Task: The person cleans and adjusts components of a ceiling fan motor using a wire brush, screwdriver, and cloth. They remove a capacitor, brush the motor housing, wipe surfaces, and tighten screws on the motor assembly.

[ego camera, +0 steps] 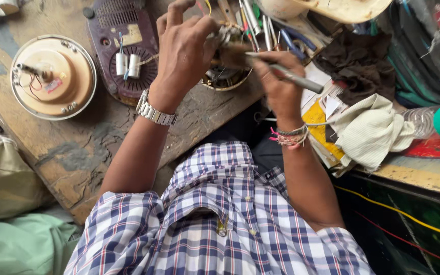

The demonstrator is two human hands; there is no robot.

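1. Motor core [226,56], a round metal piece wound with wire, sits at upper centre of the frame on a cracked, worn wooden bench [77,147], mostly hidden by the hands.
2. Left hand [182,53], a steel-link watch [155,113] on its wrist, curls over the core's left side, fingers bent and gripping it from above.
3. Right hand [276,81], with thread bracelets [289,136] at the wrist, is closed round a slim grey metal tool [294,77] whose handle juts to the right; the tip meets the core but is hidden behind the fingers.
4. At upper left lies a round cream fan housing [52,76] with a metal rim and thin red wires.
5. Just beside it, a dark maroon perforated cover [120,46] carries two small white cylindrical capacitors [127,64].
6. At right centre, a crumpled ribbed cloth [370,130] rests against a clear plastic bottle [434,119] with a green label.
7. Loose hand tools [260,23] fan out along the top edge.
8. A blue-and-white checked shirt [215,224] fills the lower centre.
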